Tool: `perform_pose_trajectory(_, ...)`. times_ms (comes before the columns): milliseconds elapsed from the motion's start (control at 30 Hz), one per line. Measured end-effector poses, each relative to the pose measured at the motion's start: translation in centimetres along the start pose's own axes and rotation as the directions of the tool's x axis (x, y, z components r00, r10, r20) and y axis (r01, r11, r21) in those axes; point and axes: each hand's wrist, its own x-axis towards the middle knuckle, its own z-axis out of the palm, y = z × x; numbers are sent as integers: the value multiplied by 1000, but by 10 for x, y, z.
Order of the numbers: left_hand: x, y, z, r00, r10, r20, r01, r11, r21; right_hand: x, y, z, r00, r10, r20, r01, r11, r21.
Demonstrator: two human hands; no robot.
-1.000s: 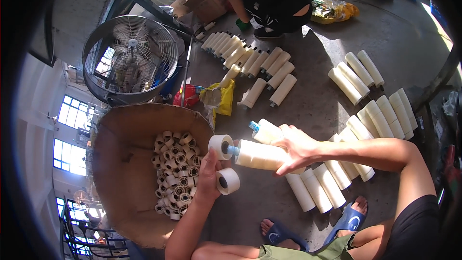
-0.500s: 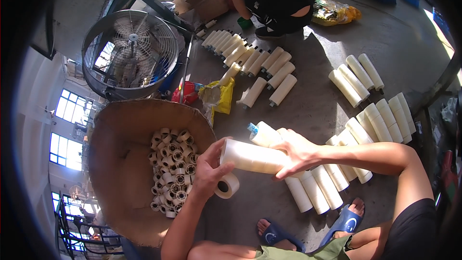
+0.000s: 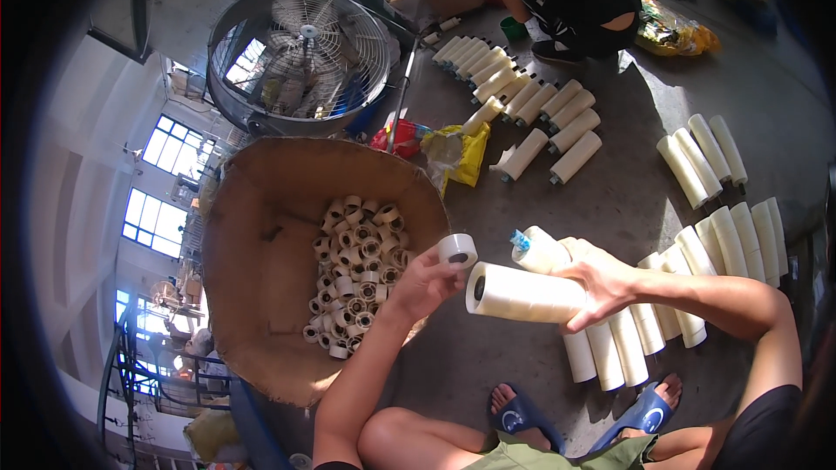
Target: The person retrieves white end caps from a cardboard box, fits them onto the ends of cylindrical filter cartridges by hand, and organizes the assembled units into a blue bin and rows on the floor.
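Observation:
My left hand [image 3: 420, 285] pinches a single small roll of tape [image 3: 456, 250], pale cream with a white core. Just to its right, my right hand [image 3: 601, 283] is wrapped round a long row of tape rolls [image 3: 527, 294] set end to end like a log, its open core facing left. The single roll and the log are apart. Behind the log, close to my right fingers, is another cream log [image 3: 542, 252] with a blue tip; I cannot tell whether my hand touches it.
A large cardboard box [image 3: 261, 296] at left holds many loose tape rolls [image 3: 361, 265]. Several cream logs [image 3: 627, 348] lie on the floor at right, others [image 3: 575, 130] farther off. A caged fan [image 3: 305, 52], a yellow bag [image 3: 470, 155] and a crouching person [image 3: 575, 0] are beyond.
My left hand has left the end of the log; the small roll that was below it is now raised in its fingers. My right hand still grips the log. The whole view has shifted.

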Motion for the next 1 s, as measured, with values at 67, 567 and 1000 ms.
perform_pose_trajectory(67,1,-4,0,999,44,19,-45,998,44,-1,4,11,997,-69,30,71,995,-72)
perform_pose_trajectory(567,3,-2,42,989,131,74,-134,990,39,2,-31,14,988,-100,115,104,994,-33)
perform_pose_trajectory(1000,5,2,67,915,225,335,-321,908,268,-5,-27,-1,963,-69,259,-65,876,477)
